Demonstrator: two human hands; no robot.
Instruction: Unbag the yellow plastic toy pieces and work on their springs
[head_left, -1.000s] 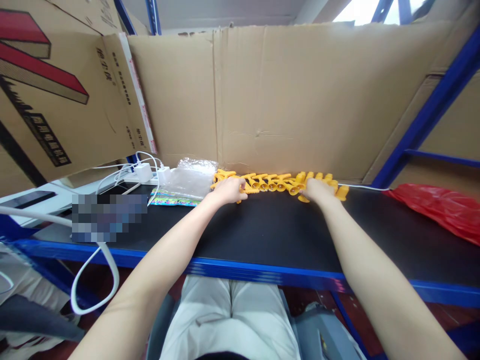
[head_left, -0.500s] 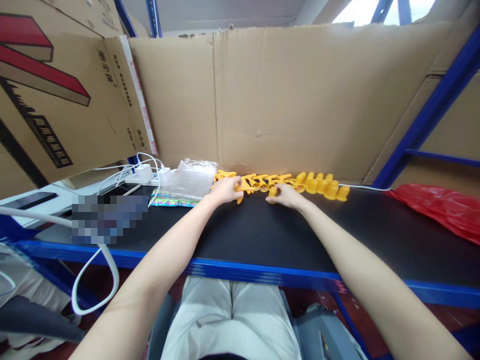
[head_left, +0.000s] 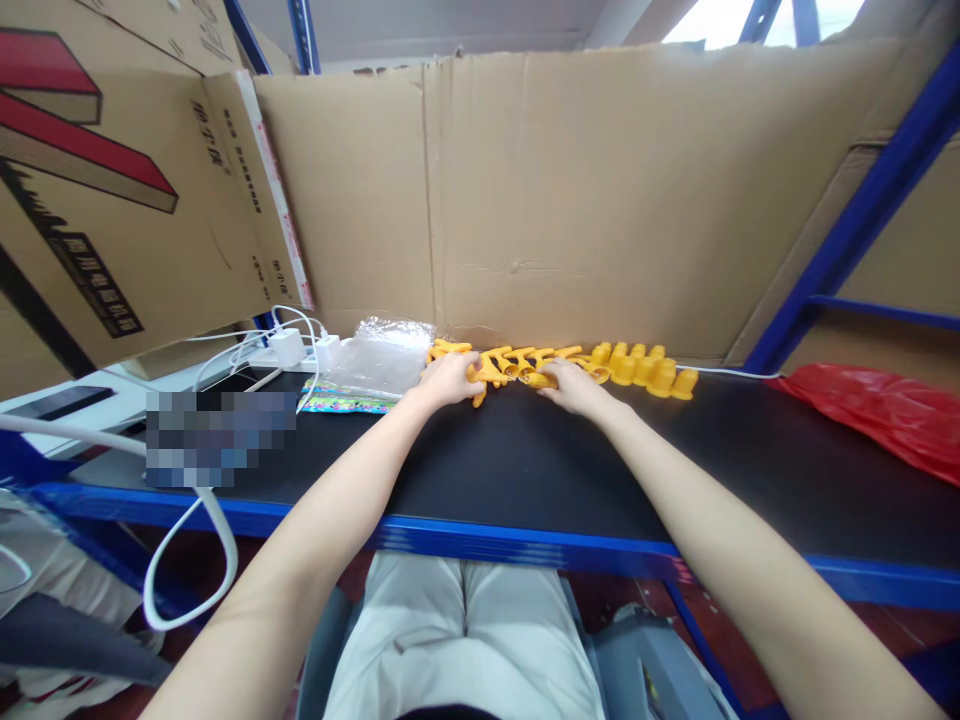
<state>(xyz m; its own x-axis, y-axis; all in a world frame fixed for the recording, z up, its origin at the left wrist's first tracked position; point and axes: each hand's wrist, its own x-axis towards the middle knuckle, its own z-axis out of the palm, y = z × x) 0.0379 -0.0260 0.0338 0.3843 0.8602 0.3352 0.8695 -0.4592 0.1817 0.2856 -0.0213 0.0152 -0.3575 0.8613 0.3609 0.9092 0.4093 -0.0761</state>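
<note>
On the black shelf top, my left hand (head_left: 452, 377) is closed around a yellow forked plastic piece (head_left: 489, 371), one prong pointing down toward me. To its right, my right hand (head_left: 576, 386) grips a small yellow plastic cup (head_left: 541, 379), which lies tilted on its side with its mouth toward the forked piece. The two pieces are close together; whether they touch I cannot tell. Behind both hands runs a row of more yellow forked pieces (head_left: 555, 354), partly hidden by my fingers. Several yellow cups (head_left: 661, 379) stand upside down to the right of my right hand.
A clear plastic bag (head_left: 379, 358) lies on a colourful packet (head_left: 345, 398) at left, beside white chargers (head_left: 287, 347) and cables. A red plastic bag (head_left: 877, 420) rests at far right. Cardboard (head_left: 600, 200) walls the back, and a blue metal rail (head_left: 525, 545) edges the front.
My right hand has tipped the yellow cup from upright onto its side, its mouth now facing left toward the forked piece. The left hand stays almost still.
</note>
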